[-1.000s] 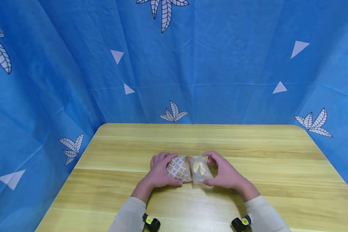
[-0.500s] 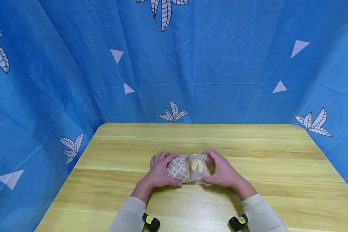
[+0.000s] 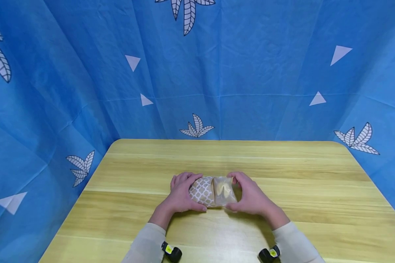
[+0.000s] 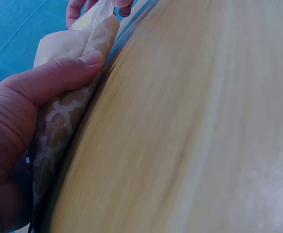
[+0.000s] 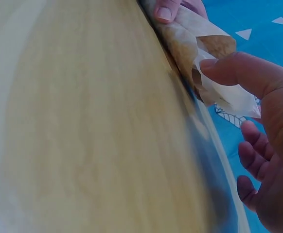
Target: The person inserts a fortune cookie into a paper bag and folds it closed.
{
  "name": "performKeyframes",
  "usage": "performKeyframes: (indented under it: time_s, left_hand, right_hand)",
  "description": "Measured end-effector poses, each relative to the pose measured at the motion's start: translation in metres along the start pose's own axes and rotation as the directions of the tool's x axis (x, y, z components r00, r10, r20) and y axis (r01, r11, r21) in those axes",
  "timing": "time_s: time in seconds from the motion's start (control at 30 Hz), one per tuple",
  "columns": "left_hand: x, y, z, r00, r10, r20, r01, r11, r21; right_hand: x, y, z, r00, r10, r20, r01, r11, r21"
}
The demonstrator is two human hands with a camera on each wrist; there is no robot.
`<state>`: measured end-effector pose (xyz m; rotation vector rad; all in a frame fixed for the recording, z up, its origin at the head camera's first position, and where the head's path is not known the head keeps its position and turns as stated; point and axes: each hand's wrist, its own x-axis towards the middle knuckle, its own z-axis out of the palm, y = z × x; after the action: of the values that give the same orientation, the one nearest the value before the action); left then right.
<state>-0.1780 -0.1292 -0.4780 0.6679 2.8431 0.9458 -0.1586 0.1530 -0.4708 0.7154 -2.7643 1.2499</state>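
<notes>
A brown paper bag with a white lattice pattern lies on its side on the table. My left hand grips it, thumb on the near edge and fingers at the far edge. At the bag's mouth is a small translucent packet with a pale yellowish piece inside. My right hand holds this packet between thumb and fingers by its two edges. In the right wrist view the packet meets the bag's opening, its inner end seemingly just within. What the pale piece is, I cannot tell.
The wooden table extends on all sides of the hands. Behind it and to the left hangs a blue cloth with white leaves and triangles. Small black wrist cameras are worn at both sleeves.
My right hand has moved a little left, bringing the packet from beside the bag up against its mouth, with its inner end seemingly slipped in. My left hand and the bag have stayed put.
</notes>
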Motion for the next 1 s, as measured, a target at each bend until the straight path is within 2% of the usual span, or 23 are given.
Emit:
performKeyframes:
  time_s: [0.2,0.6,1.0]
  left_hand:
    - [0.000,-0.001,0.000,1.000,0.007,-0.005,-0.007,1.000,0.009]
    - [0.000,0.002,-0.001,1.000,0.005,0.007,-0.005,1.000,-0.007]
    - [0.001,0.005,-0.001,1.000,-0.001,0.014,0.001,1.000,0.009]
  right_hand:
    - [0.000,0.002,0.002,0.999,-0.032,-0.008,0.032,0.999,0.018]
    - [0.005,-0.003,0.003,0.999,-0.036,0.009,0.036,0.999,0.032]
    - [0.004,-0.003,-0.009,1.000,-0.022,0.003,0.022,0.994,-0.103]
